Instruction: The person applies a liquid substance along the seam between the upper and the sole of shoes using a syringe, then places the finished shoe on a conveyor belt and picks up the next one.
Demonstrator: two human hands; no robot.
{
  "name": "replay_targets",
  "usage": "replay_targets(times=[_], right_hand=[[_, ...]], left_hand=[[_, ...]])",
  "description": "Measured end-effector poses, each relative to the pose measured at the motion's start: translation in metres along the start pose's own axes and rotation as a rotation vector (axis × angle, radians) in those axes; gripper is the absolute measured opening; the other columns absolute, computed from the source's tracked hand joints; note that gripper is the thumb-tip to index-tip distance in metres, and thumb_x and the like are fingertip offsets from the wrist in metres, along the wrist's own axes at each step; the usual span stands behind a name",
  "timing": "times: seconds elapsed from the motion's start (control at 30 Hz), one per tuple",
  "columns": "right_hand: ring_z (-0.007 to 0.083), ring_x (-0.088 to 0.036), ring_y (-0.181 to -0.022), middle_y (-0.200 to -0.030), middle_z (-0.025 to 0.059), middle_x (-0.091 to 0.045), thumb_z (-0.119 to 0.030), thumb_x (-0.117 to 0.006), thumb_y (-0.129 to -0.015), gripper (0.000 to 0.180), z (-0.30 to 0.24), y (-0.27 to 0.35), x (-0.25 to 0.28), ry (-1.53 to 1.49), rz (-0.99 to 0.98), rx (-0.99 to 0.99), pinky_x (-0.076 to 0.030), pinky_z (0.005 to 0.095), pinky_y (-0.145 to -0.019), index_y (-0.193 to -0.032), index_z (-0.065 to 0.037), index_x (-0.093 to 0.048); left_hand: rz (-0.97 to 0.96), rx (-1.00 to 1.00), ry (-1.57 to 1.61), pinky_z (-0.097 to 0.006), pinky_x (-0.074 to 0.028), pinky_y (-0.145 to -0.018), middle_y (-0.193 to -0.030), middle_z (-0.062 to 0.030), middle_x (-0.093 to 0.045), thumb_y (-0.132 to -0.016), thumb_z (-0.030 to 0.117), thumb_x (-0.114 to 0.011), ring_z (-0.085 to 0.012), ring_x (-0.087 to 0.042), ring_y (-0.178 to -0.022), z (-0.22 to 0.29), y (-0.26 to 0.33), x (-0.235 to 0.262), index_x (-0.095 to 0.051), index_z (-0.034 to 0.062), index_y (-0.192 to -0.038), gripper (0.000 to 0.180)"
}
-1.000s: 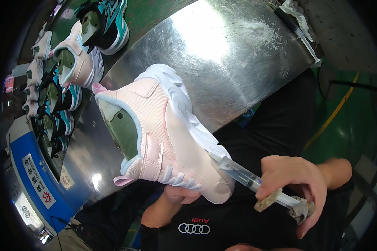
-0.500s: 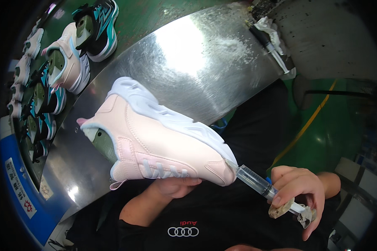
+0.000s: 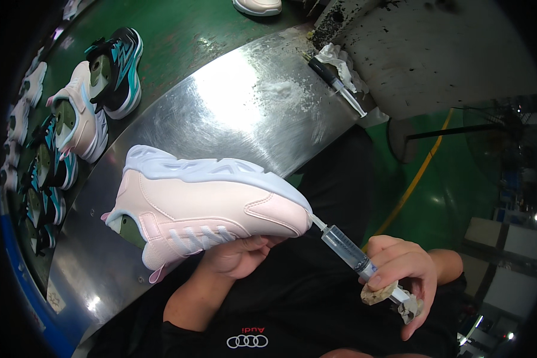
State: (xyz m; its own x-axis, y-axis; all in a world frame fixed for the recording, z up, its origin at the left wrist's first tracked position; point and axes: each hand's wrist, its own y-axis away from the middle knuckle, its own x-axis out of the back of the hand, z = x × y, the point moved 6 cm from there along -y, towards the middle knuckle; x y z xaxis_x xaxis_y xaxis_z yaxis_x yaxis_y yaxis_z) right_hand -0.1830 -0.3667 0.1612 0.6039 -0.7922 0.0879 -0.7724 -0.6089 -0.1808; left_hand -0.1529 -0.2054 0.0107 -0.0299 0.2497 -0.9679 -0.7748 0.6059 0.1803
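Note:
A pale pink sneaker (image 3: 215, 200) with a white sole and white laces lies on its side in the air over the metal table edge, its toe to the right. My left hand (image 3: 238, 255) grips it from below near the toe, some fingers hidden behind the shoe. In my right hand (image 3: 403, 271) is a clear syringe (image 3: 344, 246), fingers closed round its barrel end and plunger. Its thin tip meets the toe where upper and sole join. A dirty beige wrapping (image 3: 379, 293) covers part of the syringe's rear. Inside the shoe's opening shows a green last (image 3: 131, 231).
A shiny metal table (image 3: 238, 119) curves before me. At its far right lie a second syringe (image 3: 340, 89) and crumpled white tissue (image 3: 346, 65). On the green surface to the left stand several sneakers, among them a black and teal one (image 3: 122, 71) and a pink one (image 3: 80, 116).
The shoe and both hands have shifted left in view, and the sole has turned more level. The syringe tip is now seen at the toe's front. Another shoe has come into view at the top.

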Motion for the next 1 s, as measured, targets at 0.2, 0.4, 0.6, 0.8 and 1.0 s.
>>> replay_targets(times=[0.2,0.4,0.6,0.8,1.0], right_hand=[[0.0164,-0.047,-0.064,-0.088,0.0109,-0.062,-0.048,-0.08,-0.057,0.069,0.0,0.0,-0.002,0.097,0.015,0.027,-0.031,0.0267,-0.054,-0.102,0.0,-0.06],[0.0143,-0.04,-0.061,-0.082,0.0051,-0.06,-0.05,-0.079,-0.057,0.067,-0.001,-0.002,-0.007,0.204,0.003,0.028,-0.028,0.0253,-0.053,-0.101,-0.004,-0.061],[0.0139,-0.042,-0.055,-0.089,0.0039,-0.064,-0.042,-0.073,-0.067,0.054,0.001,-0.003,-0.014,0.425,-0.055,0.069,-0.029,0.026,-0.052,-0.102,-0.003,-0.061],[0.0153,-0.039,-0.053,-0.078,0.0035,-0.056,-0.041,-0.073,-0.064,0.048,0.01,-0.004,-0.025,0.559,-0.034,0.14,-0.031,0.026,-0.047,-0.095,-0.006,-0.064],[0.0154,-0.039,-0.053,-0.075,0.0026,-0.054,-0.04,-0.073,-0.063,0.048,0.017,-0.004,-0.032,0.682,-0.026,0.205,-0.03,0.0262,-0.046,-0.097,-0.007,-0.064]], left_hand=[[0.009,0.043,0.063,-0.036,-0.049,-0.092,-0.117,-0.01,-0.057,-0.074,0.0,-0.067,-0.0251,-0.056,-0.108,-0.002,-0.005,-0.002,-0.042,0.012,-0.129,0.062],[-0.083,-0.024,0.144,-0.036,-0.046,-0.095,-0.115,-0.0109,-0.058,-0.078,-0.005,-0.061,-0.0242,-0.056,-0.109,0.001,-0.013,-0.006,-0.05,0.0082,-0.121,0.046],[-0.093,-0.006,0.19,-0.032,-0.051,-0.087,-0.112,-0.0082,-0.06,-0.08,-0.003,-0.061,-0.0201,-0.058,-0.104,0.001,-0.016,-0.005,-0.055,0.008,-0.115,0.037],[-0.074,0.01,0.189,-0.03,-0.053,-0.083,-0.11,-0.0071,-0.06,-0.082,-0.001,-0.059,-0.0192,-0.059,-0.102,0.0,-0.014,-0.004,-0.055,0.0087,-0.115,0.035],[-0.024,0.01,0.178,-0.028,-0.055,-0.078,-0.108,-0.0072,-0.06,-0.083,0.001,-0.06,-0.0186,-0.06,-0.1,0.002,-0.011,-0.004,-0.054,0.008,-0.114,0.033]])
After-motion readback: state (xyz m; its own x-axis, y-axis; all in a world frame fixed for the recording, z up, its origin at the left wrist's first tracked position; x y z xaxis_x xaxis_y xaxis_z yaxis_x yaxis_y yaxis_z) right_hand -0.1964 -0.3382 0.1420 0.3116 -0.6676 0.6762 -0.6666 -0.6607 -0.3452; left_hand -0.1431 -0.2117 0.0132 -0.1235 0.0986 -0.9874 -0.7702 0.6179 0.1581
